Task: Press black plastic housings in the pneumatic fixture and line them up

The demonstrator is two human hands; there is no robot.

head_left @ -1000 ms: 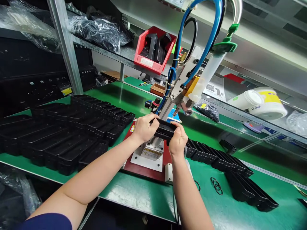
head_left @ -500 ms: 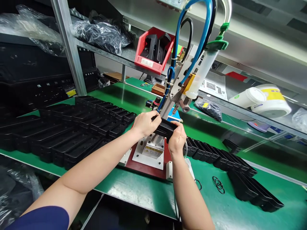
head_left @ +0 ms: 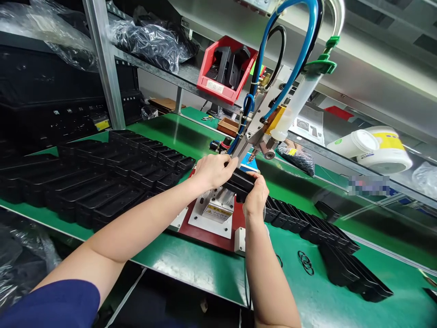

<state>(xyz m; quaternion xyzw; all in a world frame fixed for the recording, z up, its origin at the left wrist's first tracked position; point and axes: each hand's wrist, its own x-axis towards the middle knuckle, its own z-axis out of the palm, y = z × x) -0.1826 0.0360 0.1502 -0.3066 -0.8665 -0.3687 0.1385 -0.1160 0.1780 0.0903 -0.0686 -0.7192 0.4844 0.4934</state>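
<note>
A black plastic part [head_left: 239,181] is held between both hands, just below the nozzle of a dispensing machine [head_left: 252,155]. My left hand [head_left: 214,171] grips its left end, with the thumb on top. Around the right end my right hand [head_left: 256,195] is closed, fingers wrapped over the edge. Beneath the part is the machine's metal stand [head_left: 218,212], on a dark red base [head_left: 191,232]. A clear syringe [head_left: 297,107] with a green cap tilts above the hands.
Rows of black housings [head_left: 102,177] cover the bench's left side. More black parts [head_left: 307,223] line the right, near black rings [head_left: 305,263]. A red bin [head_left: 220,93] and white tubs [head_left: 384,152] are on the shelf. At the back right, part of another person's hand touches a bagged bundle [head_left: 297,159].
The black part has turned slightly in my hands, and my left hand has shifted over its left end. The whole view has moved a little. Another person's hand now shows at the bagged bundle.
</note>
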